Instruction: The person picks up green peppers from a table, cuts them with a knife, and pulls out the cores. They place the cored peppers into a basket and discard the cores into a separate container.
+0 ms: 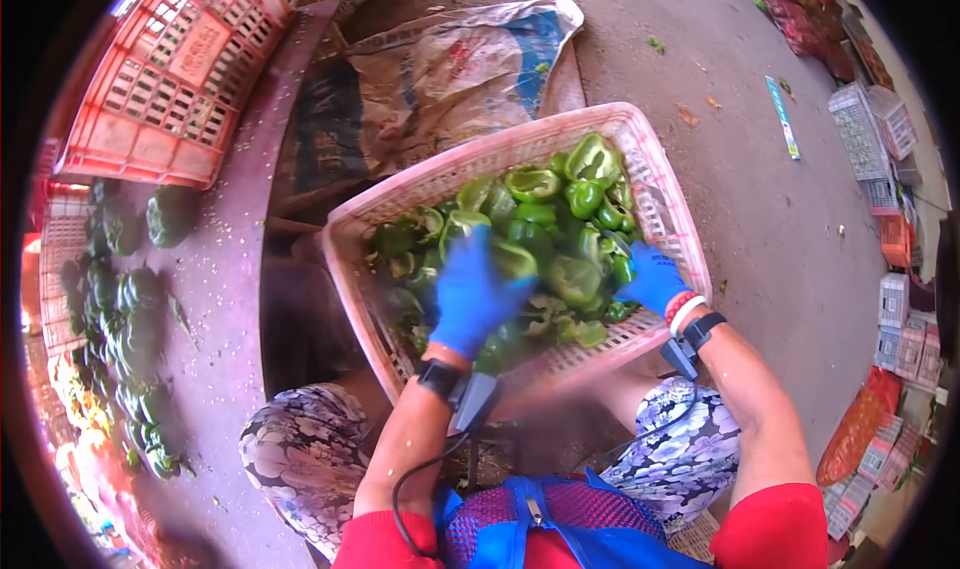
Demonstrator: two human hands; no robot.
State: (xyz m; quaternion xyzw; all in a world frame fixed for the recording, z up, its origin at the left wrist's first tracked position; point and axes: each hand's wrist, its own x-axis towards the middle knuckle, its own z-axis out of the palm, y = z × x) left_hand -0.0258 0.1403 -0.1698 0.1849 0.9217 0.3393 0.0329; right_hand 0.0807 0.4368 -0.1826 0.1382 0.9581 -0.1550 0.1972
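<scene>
A pink plastic crate (668,194) sits tilted in front of my lap, full of cut green bell peppers (533,184), several of them hollow halves. My left hand (472,294), in a blue glove, is over the left middle of the pile. It is smeared by motion, and whether its fingers grip a pepper is hard to make out. At the crate's right side my right hand (655,279), also gloved in blue, has its thumb and fingers closed around the edge of a green bell pepper (621,268).
To the left, a low platform (225,299) bears a heap of whole green peppers (135,319) and another pink crate (180,79). Beyond my crate lies a dirty woven sack (450,69). Stacked crates (860,134) and a red mesh sack (860,424) line the right.
</scene>
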